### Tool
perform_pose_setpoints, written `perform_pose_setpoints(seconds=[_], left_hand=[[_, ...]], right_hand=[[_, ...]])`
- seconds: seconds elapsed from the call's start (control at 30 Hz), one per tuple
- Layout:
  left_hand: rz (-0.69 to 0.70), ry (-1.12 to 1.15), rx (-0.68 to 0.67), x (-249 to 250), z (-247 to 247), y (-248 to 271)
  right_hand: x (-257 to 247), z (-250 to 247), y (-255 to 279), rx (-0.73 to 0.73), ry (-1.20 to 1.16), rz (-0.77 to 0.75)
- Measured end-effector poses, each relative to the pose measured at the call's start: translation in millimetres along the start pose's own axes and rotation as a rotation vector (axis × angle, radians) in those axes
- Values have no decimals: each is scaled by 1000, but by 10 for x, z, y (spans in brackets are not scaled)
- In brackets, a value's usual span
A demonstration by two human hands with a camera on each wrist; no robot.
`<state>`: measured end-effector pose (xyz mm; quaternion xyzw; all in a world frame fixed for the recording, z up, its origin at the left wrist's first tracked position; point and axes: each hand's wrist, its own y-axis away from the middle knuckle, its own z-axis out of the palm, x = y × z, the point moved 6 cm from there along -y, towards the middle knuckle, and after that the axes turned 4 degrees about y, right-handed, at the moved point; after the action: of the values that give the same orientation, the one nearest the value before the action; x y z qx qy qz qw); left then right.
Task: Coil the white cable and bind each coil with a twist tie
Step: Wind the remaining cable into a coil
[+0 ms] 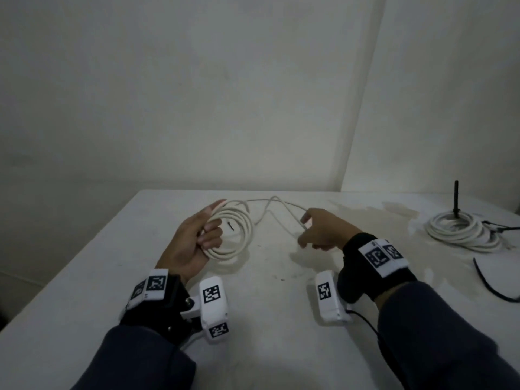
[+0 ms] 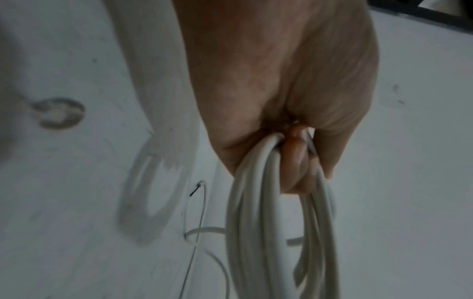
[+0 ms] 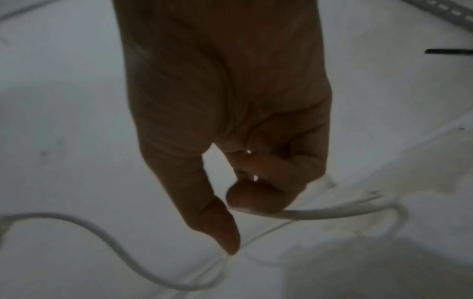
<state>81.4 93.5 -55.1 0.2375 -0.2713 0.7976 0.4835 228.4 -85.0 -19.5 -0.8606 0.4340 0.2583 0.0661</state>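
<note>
A left hand (image 1: pixel 194 240) is gripping several loops of white cable (image 1: pixel 233 235) above a table (image 1: pixel 267 319) while the right hand (image 1: pixel 320 229) is pinching the loose strand; a finished coil (image 1: pixel 461 232) is lying around a post (image 1: pixel 456 198)

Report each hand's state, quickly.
Left hand: fingers curled round the round coil of white cable.
Right hand: pinching the loose run of that same cable.

No readable text, only coded square markers
</note>
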Motion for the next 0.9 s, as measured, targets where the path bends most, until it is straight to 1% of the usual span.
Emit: perform_pose_setpoints(seconds=[0.03,0.1,0.13,0.17,0.2,0.23,0.3,0.33,0.37,0.4,0.5,0.6,0.67,0.77,0.83,0.9], left_hand=[[-39,-27,-54,-49,39,5],[-114,-103,-132,-138,110,17],[-142,-148,-160,-172,145,33],[-167,-187,-189,-197,176,49],[-187,-224,-205,-210,200,58],[-187,-261,-219,-209,218,67],[-147,-302,-223,-169,219,66],[-117,-306,-199,-133,209,61],[-79,-309,-164,-88,199,56],[-39,-308,-120,-42,190,46],[56,-294,9,43,170,20],[88,-269,68,0,195,7],[101,-231,94,-48,206,3],[129,-209,139,-95,236,-5],[150,-218,169,-127,249,-12],[169,-235,193,-156,261,-10]], right_hand=[[-92,10,32,45,-97,-45],[-254,4,138,160,-400,-130],[-332,2,190,209,-525,-203],[-425,6,226,229,-582,-282],[-517,32,247,210,-582,-371],[-604,77,268,165,-531,-455],[-725,196,320,54,-341,-564],[-737,227,329,43,-261,-600],[-721,235,313,67,-210,-617],[-698,216,308,99,-229,-620],[-615,163,274,139,-437,-587],[-534,231,219,106,-564,-487],[-477,356,185,-1,-709,-396],[-466,556,189,-205,-1097,-253],[-449,611,198,-279,-1337,-145],[-429,647,208,-347,-1452,-79]])
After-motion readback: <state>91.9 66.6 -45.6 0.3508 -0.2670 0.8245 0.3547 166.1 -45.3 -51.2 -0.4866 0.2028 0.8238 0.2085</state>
